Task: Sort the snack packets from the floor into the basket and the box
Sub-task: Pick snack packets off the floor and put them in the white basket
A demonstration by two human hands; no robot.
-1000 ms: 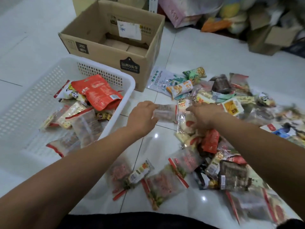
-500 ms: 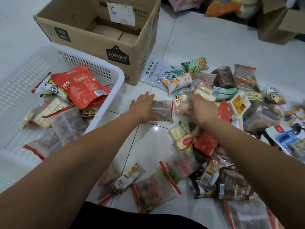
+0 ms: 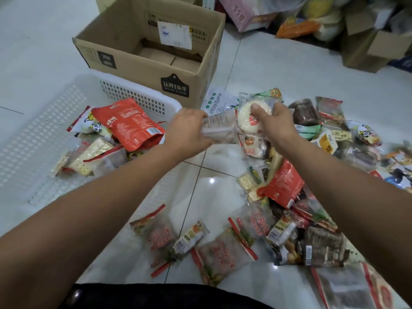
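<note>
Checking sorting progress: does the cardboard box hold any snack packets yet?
Seemingly empty: the cardboard box shows only bare bottom flaps; its front wall hides the nearest strip, so cannot tell there.

basket point(image 3: 138, 97): left, on the floor point(image 3: 278, 70), packets point(image 3: 131, 123) in it
box point(image 3: 138, 70): just behind the basket
loose packets point(image 3: 223, 253): on the floor, right of the basket
jar point(image 3: 305, 112): among them, behind

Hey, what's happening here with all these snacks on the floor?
A person is sorting snack packets. The left hand grips a clear packet, and the right hand holds a round white cake in clear wrap. Many more lie in a pile of packets on the tiled floor. The white basket on the left holds several packets, and the cardboard box stands behind it.
</note>
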